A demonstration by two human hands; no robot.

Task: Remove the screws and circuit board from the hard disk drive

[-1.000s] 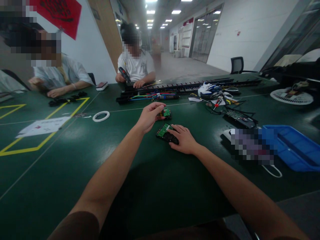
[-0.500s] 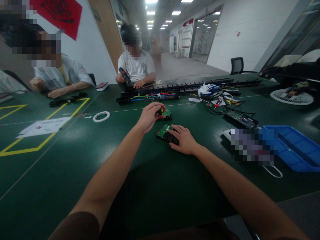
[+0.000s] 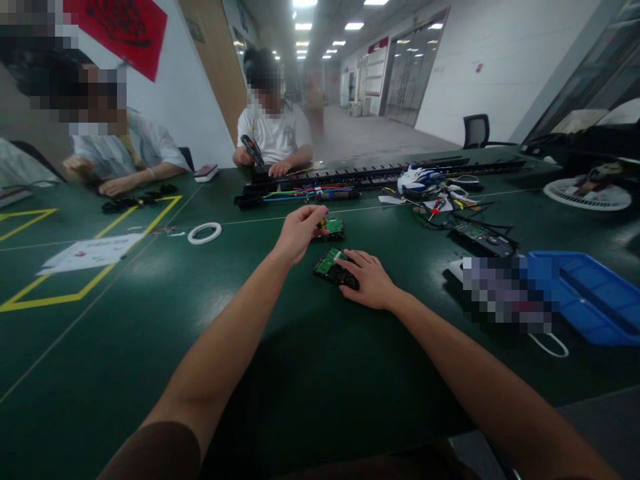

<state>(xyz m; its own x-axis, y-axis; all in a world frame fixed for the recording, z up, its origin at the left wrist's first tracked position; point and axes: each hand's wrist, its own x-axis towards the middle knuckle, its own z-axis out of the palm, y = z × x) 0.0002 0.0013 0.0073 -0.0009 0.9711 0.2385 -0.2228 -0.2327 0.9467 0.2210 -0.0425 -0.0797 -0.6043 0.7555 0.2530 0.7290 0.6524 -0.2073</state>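
Two small hard drives with green circuit boards lie on the dark green table (image 3: 150, 320). My left hand (image 3: 297, 232) reaches over the farther drive (image 3: 334, 227), fingers curled and pinching at its left edge. My right hand (image 3: 367, 279) rests flat on the nearer drive (image 3: 329, 263), fingers pressing its top and hiding its right half.
A white tape ring (image 3: 205, 233) and a paper sheet (image 3: 90, 252) in yellow floor-tape lines lie left. A long black rail with coloured wires (image 3: 320, 187), gloves and tools sit beyond. A blue tray (image 3: 590, 293) is at right. Two people sit across; one holds a screwdriver.
Almost nothing differs. My left hand's fingers shifted slightly at the farther drive's edge; my right hand stayed on the nearer drive.
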